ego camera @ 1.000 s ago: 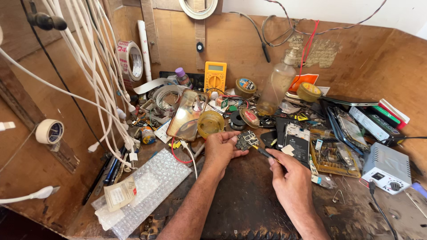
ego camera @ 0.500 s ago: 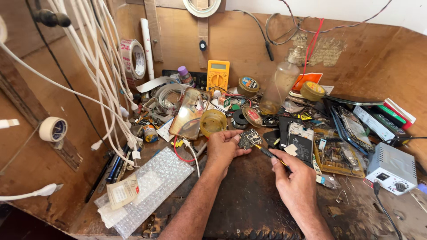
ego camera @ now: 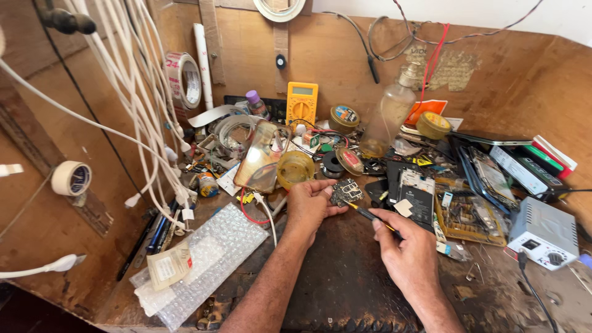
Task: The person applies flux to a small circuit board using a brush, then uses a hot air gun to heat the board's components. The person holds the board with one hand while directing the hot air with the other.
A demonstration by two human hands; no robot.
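Note:
My left hand pinches a small dark circuit board at the middle of the workbench, holding it just above the dark mat. My right hand grips a thin tool with a black and yellow shaft; its tip touches the lower right edge of the board. A black phone body with its back open lies just right of the board.
A sheet of bubble wrap lies at the left front. White cables hang on the left. A yellow multimeter, a plastic bottle, tape rolls, tins, phone parts and a white box with a knob crowd the back and right.
The view has shifted slightly. Both hands stay at the board, with the tool tip still on it.

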